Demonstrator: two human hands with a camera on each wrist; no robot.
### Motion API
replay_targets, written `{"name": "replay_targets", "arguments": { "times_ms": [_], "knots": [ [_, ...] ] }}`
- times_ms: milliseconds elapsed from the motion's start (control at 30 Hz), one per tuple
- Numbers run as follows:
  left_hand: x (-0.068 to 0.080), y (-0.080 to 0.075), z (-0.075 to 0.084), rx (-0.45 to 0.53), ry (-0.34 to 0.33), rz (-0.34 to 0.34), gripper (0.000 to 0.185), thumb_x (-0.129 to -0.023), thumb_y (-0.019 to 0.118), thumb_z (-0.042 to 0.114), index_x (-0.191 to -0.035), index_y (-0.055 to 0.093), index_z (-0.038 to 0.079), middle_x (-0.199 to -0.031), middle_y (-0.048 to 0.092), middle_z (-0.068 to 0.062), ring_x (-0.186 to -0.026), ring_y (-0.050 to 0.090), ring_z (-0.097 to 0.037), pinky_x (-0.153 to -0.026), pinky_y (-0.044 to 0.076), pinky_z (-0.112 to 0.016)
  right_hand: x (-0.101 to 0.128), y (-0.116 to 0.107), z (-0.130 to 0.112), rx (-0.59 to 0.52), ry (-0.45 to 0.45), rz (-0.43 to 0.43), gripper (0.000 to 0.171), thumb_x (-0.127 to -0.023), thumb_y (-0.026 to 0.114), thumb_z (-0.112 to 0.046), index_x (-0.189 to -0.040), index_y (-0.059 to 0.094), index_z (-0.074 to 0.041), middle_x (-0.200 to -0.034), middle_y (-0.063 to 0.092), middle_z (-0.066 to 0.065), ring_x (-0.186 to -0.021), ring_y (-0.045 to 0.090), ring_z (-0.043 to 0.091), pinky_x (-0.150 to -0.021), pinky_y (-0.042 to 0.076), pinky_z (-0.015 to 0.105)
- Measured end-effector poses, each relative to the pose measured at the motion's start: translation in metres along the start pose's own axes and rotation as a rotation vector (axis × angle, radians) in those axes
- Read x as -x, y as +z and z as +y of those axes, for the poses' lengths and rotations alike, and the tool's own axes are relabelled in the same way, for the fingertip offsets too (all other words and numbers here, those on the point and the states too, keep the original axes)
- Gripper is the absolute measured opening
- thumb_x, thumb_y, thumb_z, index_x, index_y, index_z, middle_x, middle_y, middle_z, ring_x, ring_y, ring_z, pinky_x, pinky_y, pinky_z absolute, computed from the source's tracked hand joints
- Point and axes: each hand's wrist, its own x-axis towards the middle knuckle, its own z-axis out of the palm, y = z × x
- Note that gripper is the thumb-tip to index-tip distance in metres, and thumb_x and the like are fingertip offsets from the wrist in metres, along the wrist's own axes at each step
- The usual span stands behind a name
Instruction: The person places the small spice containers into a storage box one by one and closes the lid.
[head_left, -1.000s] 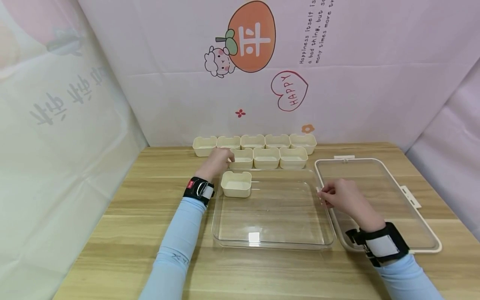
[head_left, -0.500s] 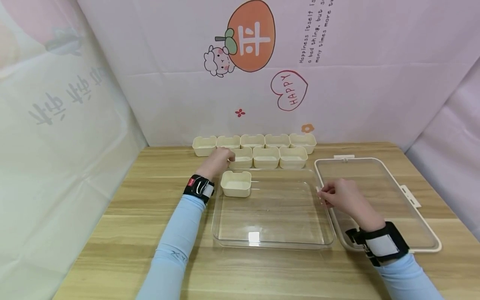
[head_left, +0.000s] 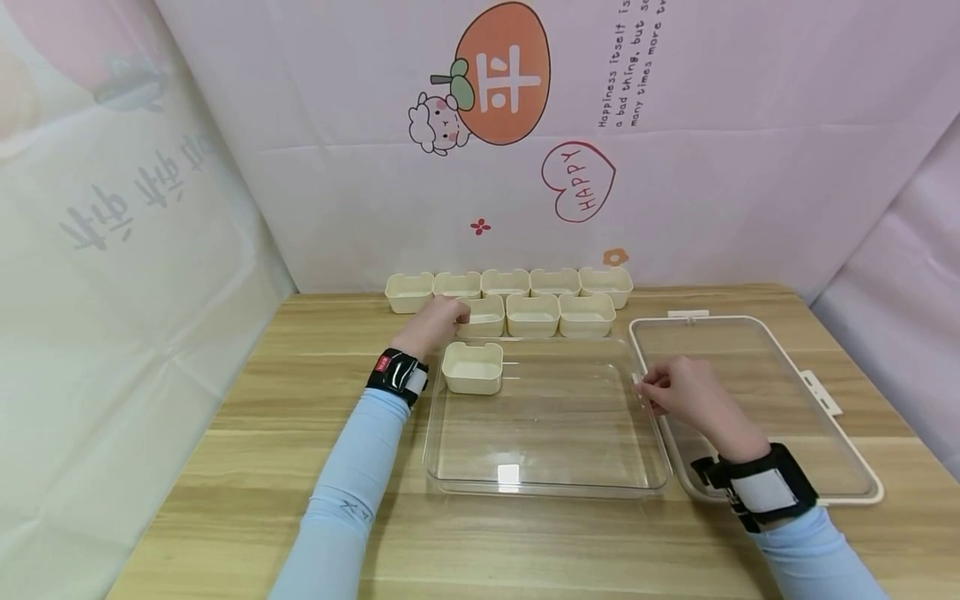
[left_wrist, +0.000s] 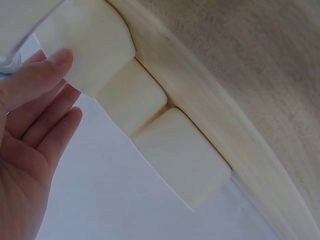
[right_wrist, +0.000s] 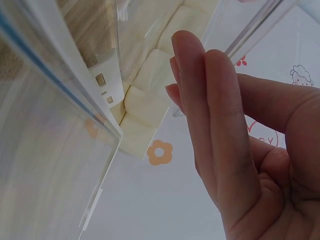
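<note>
My left hand (head_left: pixel 433 325) holds the left end of a cream plastic bin (head_left: pixel 486 320), the leftmost of the front row behind the clear tray. In the left wrist view the thumb (left_wrist: pixel 42 75) lies on that bin's outer wall and the fingers reach around behind its side. Another cream bin (head_left: pixel 472 371) sits in the back left corner of the clear plastic tray (head_left: pixel 547 487). At the tray's right wall, my right hand (head_left: pixel 690 396) pinches the rim between thumb and bent fingers. The right wrist view shows its fingers (right_wrist: pixel 222 125) close together across the clear edge.
Two more bins, a middle one (head_left: pixel 533 317) and a right one (head_left: pixel 587 317), complete the front row. Several like them stand in a back row (head_left: pixel 506 283) against the printed cloth (head_left: pixel 337 208). A clear lid (head_left: pixel 765 392) with a white frame lies right of the tray on the wooden table (head_left: pixel 285 433).
</note>
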Motion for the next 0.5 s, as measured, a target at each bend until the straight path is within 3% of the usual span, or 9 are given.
{"name": "replay_targets", "arguments": {
  "times_ms": [500],
  "knots": [
    [0.0008, -0.0011, 0.0026, -0.032, -0.015, -0.005, 0.013, -0.084, 0.06, -0.007, -0.089, 0.067, 0.003, -0.087, 0.067, -0.009, -0.079, 0.057, -0.017, -0.071, 0.048, -0.03, -0.0006, 0.001, -0.0006, -0.01, 0.02, -0.01, 0.016, -0.089, 0.063, -0.015, -0.082, 0.069, -0.001, -0.07, 0.069, 0.004, -0.056, 0.063, 0.008, -0.052, 0.051, 0.023]
  ]
}}
